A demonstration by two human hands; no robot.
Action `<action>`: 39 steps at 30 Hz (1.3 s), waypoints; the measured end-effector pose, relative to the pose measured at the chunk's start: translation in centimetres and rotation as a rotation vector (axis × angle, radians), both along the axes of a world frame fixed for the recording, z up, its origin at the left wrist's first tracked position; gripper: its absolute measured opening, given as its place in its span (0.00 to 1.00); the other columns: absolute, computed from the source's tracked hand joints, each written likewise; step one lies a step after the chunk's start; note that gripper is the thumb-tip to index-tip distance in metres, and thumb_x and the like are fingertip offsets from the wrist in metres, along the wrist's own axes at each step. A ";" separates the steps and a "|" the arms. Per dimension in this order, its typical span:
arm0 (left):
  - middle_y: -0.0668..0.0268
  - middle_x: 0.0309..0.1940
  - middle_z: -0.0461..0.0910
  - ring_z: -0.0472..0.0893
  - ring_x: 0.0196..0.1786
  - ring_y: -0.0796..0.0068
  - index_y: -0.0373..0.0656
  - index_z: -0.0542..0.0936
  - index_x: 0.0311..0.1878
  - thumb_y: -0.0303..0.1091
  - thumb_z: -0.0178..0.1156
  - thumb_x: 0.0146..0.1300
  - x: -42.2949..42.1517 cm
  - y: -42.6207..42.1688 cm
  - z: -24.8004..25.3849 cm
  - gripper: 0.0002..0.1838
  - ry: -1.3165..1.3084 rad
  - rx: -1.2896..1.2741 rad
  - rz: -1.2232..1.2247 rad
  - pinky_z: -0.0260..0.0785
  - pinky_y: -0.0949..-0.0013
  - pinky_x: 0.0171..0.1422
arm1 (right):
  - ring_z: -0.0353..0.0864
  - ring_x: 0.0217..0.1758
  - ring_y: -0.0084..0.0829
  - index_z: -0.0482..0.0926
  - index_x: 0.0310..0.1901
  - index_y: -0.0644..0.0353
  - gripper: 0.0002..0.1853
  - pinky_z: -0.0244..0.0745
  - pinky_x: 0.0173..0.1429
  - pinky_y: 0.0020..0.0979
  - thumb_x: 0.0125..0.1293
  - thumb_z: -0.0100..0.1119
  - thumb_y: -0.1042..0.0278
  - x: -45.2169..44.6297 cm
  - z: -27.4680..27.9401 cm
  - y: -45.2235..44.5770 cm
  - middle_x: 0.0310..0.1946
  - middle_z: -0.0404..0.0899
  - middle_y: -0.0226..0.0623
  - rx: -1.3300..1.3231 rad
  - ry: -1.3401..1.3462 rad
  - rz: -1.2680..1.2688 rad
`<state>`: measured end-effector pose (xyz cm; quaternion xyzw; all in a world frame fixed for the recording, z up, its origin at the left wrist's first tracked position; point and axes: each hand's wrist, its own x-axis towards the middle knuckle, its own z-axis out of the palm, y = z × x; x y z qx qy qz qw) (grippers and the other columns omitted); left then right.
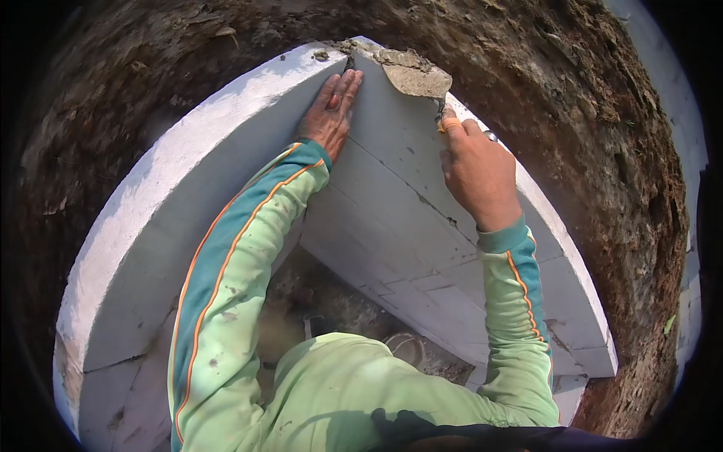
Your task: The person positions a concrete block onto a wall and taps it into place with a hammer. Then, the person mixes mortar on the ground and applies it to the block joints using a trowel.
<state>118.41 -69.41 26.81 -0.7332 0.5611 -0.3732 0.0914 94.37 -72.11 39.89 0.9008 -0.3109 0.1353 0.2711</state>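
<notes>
My right hand (482,169) grips the handle of a trowel (416,75), whose mortar-coated blade lies at the top edge of the right-hand block wall (410,169). My left hand (331,113) is laid with fingers stretched out against the inner face of the left-hand block wall (218,177), its fingertips close to the corner joint. Grey-brown mortar (349,48) sits in lumps along the top of that joint, just beyond my fingertips. The lower part of the trowel's handle is hidden inside my right fist.
Brown soil (602,143) rises around the outside of both walls. Inside the corner, far below, is a dark floor (320,282) with a round bucket-like container (407,348), partly hidden by my body. Another pale wall (666,90) runs along the far right.
</notes>
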 end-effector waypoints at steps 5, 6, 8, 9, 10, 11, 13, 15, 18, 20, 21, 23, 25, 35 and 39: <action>0.60 0.88 0.41 0.36 0.89 0.57 0.48 0.77 0.74 0.41 0.52 0.73 -0.3 0.9 1.3 0.27 -0.087 0.088 0.030 0.20 0.43 0.89 | 0.89 0.39 0.39 0.80 0.64 0.36 0.23 0.86 0.39 0.42 0.70 0.55 0.71 5.3 3.8 -5.2 0.42 0.82 0.32 -0.218 0.076 0.117; 0.60 0.88 0.40 0.36 0.89 0.57 0.49 0.77 0.74 0.42 0.52 0.73 -0.1 0.8 1.4 0.28 -0.090 0.069 0.033 0.20 0.43 0.89 | 0.89 0.40 0.38 0.80 0.64 0.34 0.23 0.86 0.40 0.42 0.71 0.55 0.70 6.0 5.1 -5.6 0.42 0.82 0.30 -0.245 0.099 0.120; 0.61 0.88 0.40 0.35 0.89 0.57 0.50 0.78 0.74 0.44 0.53 0.73 0.1 0.8 1.6 0.28 -0.104 0.043 0.048 0.19 0.43 0.89 | 0.89 0.42 0.35 0.81 0.63 0.31 0.23 0.85 0.47 0.40 0.71 0.58 0.69 6.9 6.7 -6.7 0.43 0.83 0.27 -0.367 0.151 0.178; 0.61 0.89 0.39 0.35 0.89 0.57 0.51 0.78 0.74 0.44 0.53 0.73 0.2 0.8 1.8 0.27 -0.121 0.036 0.059 0.19 0.43 0.89 | 0.89 0.42 0.34 0.81 0.63 0.31 0.23 0.85 0.48 0.40 0.70 0.58 0.69 7.2 7.4 -6.7 0.43 0.83 0.26 -0.404 0.174 0.205; 0.61 0.89 0.39 0.35 0.89 0.56 0.52 0.78 0.74 0.45 0.53 0.74 0.3 0.9 2.0 0.27 -0.140 0.031 0.066 0.19 0.44 0.89 | 0.89 0.43 0.33 0.81 0.63 0.31 0.23 0.84 0.49 0.40 0.70 0.59 0.69 7.5 8.4 -6.5 0.44 0.83 0.25 -0.440 0.195 0.229; 0.61 0.89 0.38 0.34 0.89 0.56 0.52 0.78 0.74 0.45 0.53 0.74 0.4 0.9 2.1 0.27 -0.133 0.038 0.068 0.19 0.44 0.89 | 0.89 0.43 0.32 0.81 0.63 0.30 0.23 0.83 0.50 0.40 0.70 0.60 0.68 7.6 9.1 -6.4 0.44 0.83 0.25 -0.477 0.216 0.252; 0.61 0.89 0.38 0.34 0.89 0.56 0.52 0.78 0.74 0.46 0.53 0.74 0.3 0.9 2.2 0.27 -0.116 0.049 0.066 0.18 0.44 0.89 | 0.89 0.44 0.30 0.81 0.63 0.29 0.22 0.81 0.50 0.39 0.70 0.61 0.68 7.9 9.7 -7.2 0.44 0.83 0.23 -0.533 0.250 0.247; 0.61 0.89 0.37 0.34 0.89 0.56 0.52 0.78 0.74 0.45 0.52 0.75 0.2 0.6 1.9 0.27 -0.135 0.018 0.080 0.19 0.43 0.89 | 0.89 0.44 0.30 0.80 0.63 0.29 0.22 0.81 0.50 0.39 0.71 0.60 0.68 8.3 9.7 -8.0 0.45 0.83 0.23 -0.544 0.303 0.268; 0.59 0.88 0.39 0.35 0.89 0.56 0.51 0.77 0.74 0.42 0.51 0.76 0.5 0.1 1.9 0.26 -0.169 -0.002 0.084 0.19 0.43 0.89 | 0.90 0.45 0.30 0.81 0.62 0.29 0.23 0.79 0.51 0.39 0.71 0.59 0.71 8.8 10.4 -8.4 0.46 0.83 0.23 -0.540 0.239 0.245; 0.58 0.88 0.42 0.37 0.89 0.56 0.49 0.77 0.74 0.39 0.51 0.75 0.7 -0.3 1.0 0.26 -0.178 -0.043 0.076 0.19 0.43 0.90 | 0.90 0.45 0.32 0.81 0.62 0.30 0.23 0.80 0.51 0.39 0.70 0.60 0.70 8.8 10.1 -8.4 0.47 0.83 0.23 -0.507 0.243 0.216; 0.58 0.88 0.43 0.38 0.89 0.56 0.47 0.77 0.74 0.38 0.51 0.75 1.0 -0.9 0.6 0.26 -0.186 -0.086 0.071 0.20 0.43 0.90 | 0.90 0.46 0.33 0.81 0.62 0.30 0.23 0.81 0.50 0.40 0.70 0.61 0.69 8.9 9.8 -8.6 0.47 0.83 0.23 -0.482 0.266 0.199; 0.58 0.87 0.46 0.40 0.89 0.55 0.44 0.76 0.74 0.36 0.50 0.74 1.3 -1.2 0.6 0.26 -0.161 -0.088 0.037 0.22 0.43 0.90 | 0.89 0.47 0.35 0.80 0.64 0.30 0.23 0.82 0.50 0.41 0.69 0.63 0.67 8.6 9.6 -9.0 0.47 0.83 0.24 -0.380 0.218 0.196; 0.58 0.87 0.47 0.41 0.89 0.55 0.40 0.75 0.74 0.35 0.50 0.74 0.9 -0.5 1.8 0.27 -0.086 -0.002 -0.012 0.23 0.43 0.91 | 0.88 0.48 0.37 0.79 0.65 0.30 0.25 0.84 0.50 0.41 0.68 0.65 0.65 7.5 9.6 -9.7 0.48 0.83 0.26 -0.219 0.084 0.232; 0.57 0.86 0.51 0.44 0.88 0.55 0.39 0.71 0.77 0.36 0.48 0.77 0.9 -0.6 1.3 0.28 -0.151 -0.005 0.015 0.21 0.40 0.90 | 0.86 0.48 0.38 0.78 0.66 0.28 0.28 0.83 0.50 0.40 0.67 0.66 0.69 5.3 3.1 -13.4 0.45 0.80 0.27 0.075 -0.083 0.362; 0.59 0.86 0.51 0.42 0.89 0.56 0.40 0.70 0.78 0.39 0.47 0.77 0.6 -0.2 1.6 0.29 -0.117 0.063 0.045 0.19 0.41 0.90 | 0.86 0.49 0.37 0.78 0.66 0.27 0.26 0.82 0.52 0.41 0.68 0.66 0.66 4.6 3.9 -12.9 0.45 0.80 0.25 0.075 -0.176 0.376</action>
